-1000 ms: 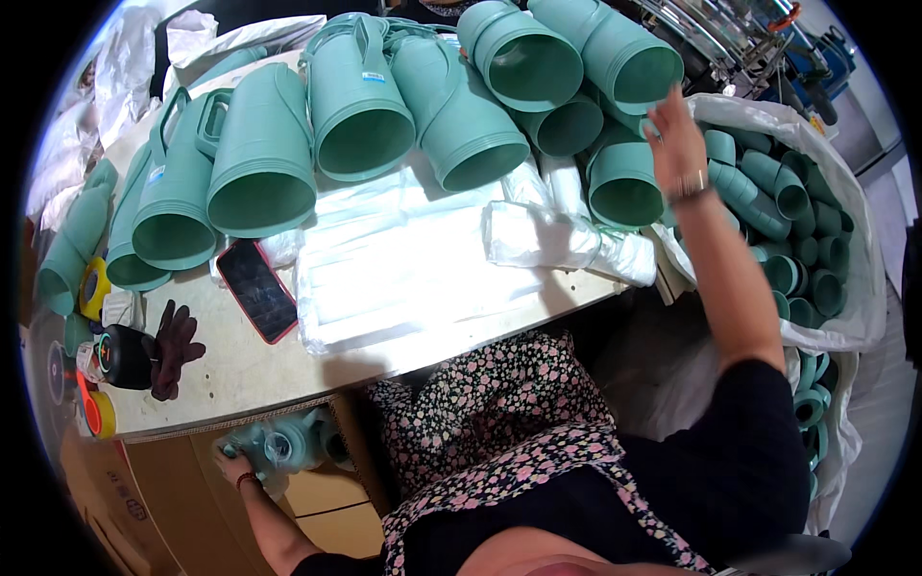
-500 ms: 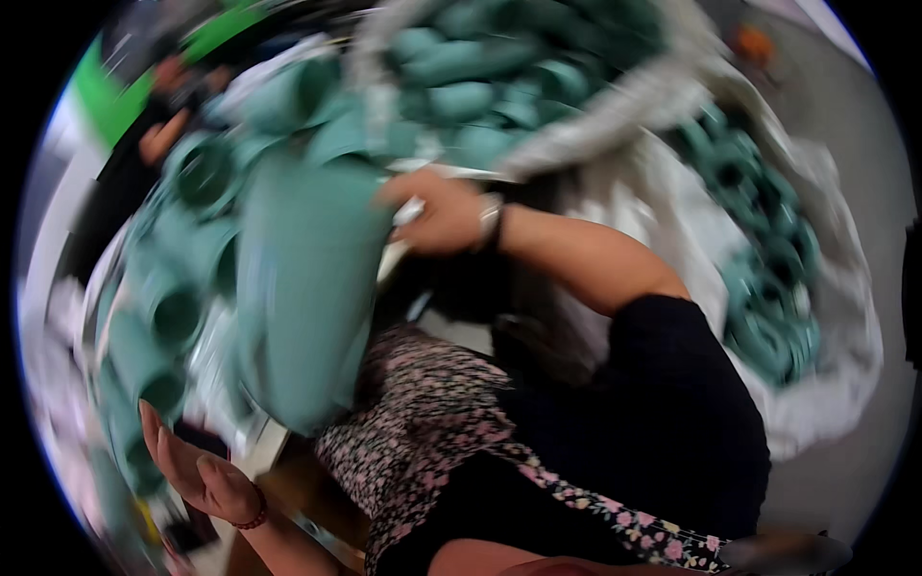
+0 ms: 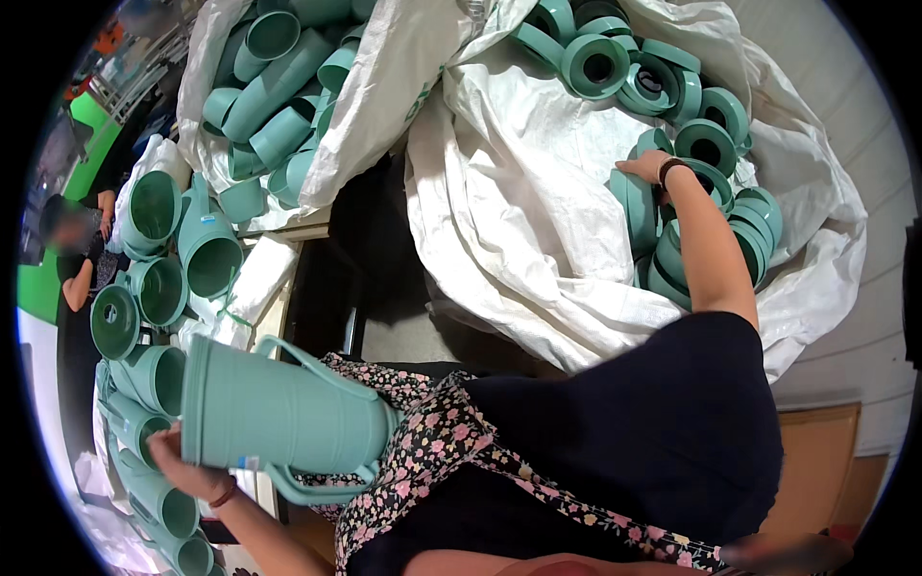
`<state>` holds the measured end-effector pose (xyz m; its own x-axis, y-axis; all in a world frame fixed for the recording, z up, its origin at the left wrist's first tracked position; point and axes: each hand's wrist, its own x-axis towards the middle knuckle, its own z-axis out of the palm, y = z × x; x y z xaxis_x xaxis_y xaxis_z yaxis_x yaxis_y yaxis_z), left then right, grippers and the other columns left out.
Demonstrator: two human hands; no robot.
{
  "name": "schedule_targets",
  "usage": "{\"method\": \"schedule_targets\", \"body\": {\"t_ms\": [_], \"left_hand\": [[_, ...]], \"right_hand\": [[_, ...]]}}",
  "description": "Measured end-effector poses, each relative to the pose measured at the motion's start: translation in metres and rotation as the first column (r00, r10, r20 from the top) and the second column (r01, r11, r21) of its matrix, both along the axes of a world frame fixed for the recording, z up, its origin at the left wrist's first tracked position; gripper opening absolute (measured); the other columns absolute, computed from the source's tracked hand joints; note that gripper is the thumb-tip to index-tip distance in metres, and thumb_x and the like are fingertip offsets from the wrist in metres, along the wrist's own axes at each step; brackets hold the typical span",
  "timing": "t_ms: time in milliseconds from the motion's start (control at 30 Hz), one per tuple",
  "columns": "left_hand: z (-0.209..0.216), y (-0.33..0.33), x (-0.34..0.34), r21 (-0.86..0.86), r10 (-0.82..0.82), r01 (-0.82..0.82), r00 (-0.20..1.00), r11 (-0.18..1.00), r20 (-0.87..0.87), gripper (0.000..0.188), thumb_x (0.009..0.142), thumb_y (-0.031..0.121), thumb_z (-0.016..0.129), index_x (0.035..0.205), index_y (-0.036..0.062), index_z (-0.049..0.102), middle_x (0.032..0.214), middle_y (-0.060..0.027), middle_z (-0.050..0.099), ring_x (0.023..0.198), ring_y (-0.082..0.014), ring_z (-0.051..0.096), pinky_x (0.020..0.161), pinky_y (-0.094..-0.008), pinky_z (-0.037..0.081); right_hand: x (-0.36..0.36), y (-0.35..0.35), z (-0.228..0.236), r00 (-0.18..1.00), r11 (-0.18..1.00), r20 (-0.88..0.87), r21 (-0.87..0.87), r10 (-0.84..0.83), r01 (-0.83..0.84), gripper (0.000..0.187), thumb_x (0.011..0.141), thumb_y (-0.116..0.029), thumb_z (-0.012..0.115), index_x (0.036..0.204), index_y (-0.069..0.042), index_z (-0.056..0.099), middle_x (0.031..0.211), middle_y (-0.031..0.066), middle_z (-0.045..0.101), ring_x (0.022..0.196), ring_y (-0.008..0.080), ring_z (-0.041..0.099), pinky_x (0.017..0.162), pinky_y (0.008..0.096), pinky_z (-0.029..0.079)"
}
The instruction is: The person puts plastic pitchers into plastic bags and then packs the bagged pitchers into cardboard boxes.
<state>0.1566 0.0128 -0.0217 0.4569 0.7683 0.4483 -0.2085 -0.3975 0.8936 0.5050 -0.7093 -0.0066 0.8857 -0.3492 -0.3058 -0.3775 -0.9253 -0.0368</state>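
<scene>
A green plastic jug with two handles (image 3: pixel 288 408) lies on its side against my floral apron, its rim toward the left. My left hand (image 3: pixel 187 468) holds it at the rim, with some fingers hidden behind the jug. Over on the right, my right hand (image 3: pixel 646 165) reaches into an open white woven sack (image 3: pixel 538 182). Its fingers close on the edge of a green ring-shaped plastic piece (image 3: pixel 636 211). More such rings (image 3: pixel 595 65) lie in the sack around that hand, several with dark round holes in the middle.
Several green jugs (image 3: pixel 213 264) stand and lie along the table on the left. Behind them, a second white sack (image 3: pixel 370 91) holds green cylinders (image 3: pixel 279 86). A white plastic bag (image 3: pixel 264 278) rests by the table edge. Another person (image 3: pixel 82 250) is at the far left.
The jug has come down and tipped onto its side at my apron. My left hand has gone from open to holding its rim. My right hand has left it and moved right into the sack.
</scene>
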Motion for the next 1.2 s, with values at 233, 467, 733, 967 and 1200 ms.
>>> {"method": "schedule_targets", "body": {"t_ms": [233,467,733,967,1200], "left_hand": [[-0.001,-0.002,-0.032,0.748,0.239,0.114,0.907,0.654,-0.347,0.028,0.088,0.019,0.050,0.103,-0.0029,0.059,0.103,-0.0109,0.060,0.090,-0.0188,0.058,0.078,-0.0300,0.047],[0.030,-0.031,0.004,-0.197,-0.432,0.422,0.902,0.885,-0.006,0.073,0.079,0.034,0.064,0.139,0.0105,0.031,0.141,-0.0138,0.030,0.132,-0.0312,0.024,0.106,-0.0394,0.022],[0.022,-0.040,-0.012,-0.554,-0.144,0.328,0.926,0.765,0.350,0.057,0.089,0.048,0.048,0.123,0.0021,0.043,0.123,-0.0128,0.048,0.107,-0.0202,0.051,0.088,-0.0328,0.045],[0.010,-0.030,-0.022,-0.515,0.108,0.116,0.917,0.849,0.384,0.048,0.092,0.042,0.044,0.119,0.0009,0.046,0.103,-0.0094,0.055,0.097,-0.0172,0.054,0.085,-0.0310,0.045],[-0.013,-0.025,-0.034,0.317,0.029,-0.111,0.967,0.942,0.254,0.061,0.077,0.041,0.067,0.118,0.0015,0.043,0.130,-0.0148,0.042,0.119,-0.0257,0.041,0.102,-0.0381,0.029]], "right_hand": [[-0.001,0.122,0.128,0.782,0.820,0.344,-0.457,0.520,-0.344,0.086,0.059,-0.030,0.075,0.134,-0.016,0.035,0.111,0.0181,0.059,0.101,0.0342,0.058,0.087,0.0420,0.046],[-0.102,0.461,0.125,0.015,-0.428,0.788,0.350,0.615,-0.833,0.063,0.068,-0.016,0.073,0.125,-0.007,0.046,0.110,0.0096,0.056,0.101,0.0201,0.053,0.085,0.0346,0.044],[-0.185,0.589,0.025,0.590,-0.433,0.370,0.901,0.718,-0.037,0.053,0.085,-0.044,0.056,0.117,-0.003,0.044,0.106,0.0064,0.055,0.097,0.0136,0.051,0.086,0.0280,0.041],[-0.206,0.622,0.027,0.598,-0.448,0.402,0.891,0.693,-0.079,0.056,0.080,-0.040,0.064,0.112,0.001,0.042,0.093,0.0071,0.055,0.086,0.0119,0.051,0.077,0.0251,0.042],[-0.180,0.628,0.005,0.067,-0.672,0.952,0.260,0.299,-0.694,0.062,0.069,-0.041,0.071,0.108,0.000,0.046,0.103,0.0148,0.051,0.096,0.0245,0.049,0.084,0.0339,0.040]]}}
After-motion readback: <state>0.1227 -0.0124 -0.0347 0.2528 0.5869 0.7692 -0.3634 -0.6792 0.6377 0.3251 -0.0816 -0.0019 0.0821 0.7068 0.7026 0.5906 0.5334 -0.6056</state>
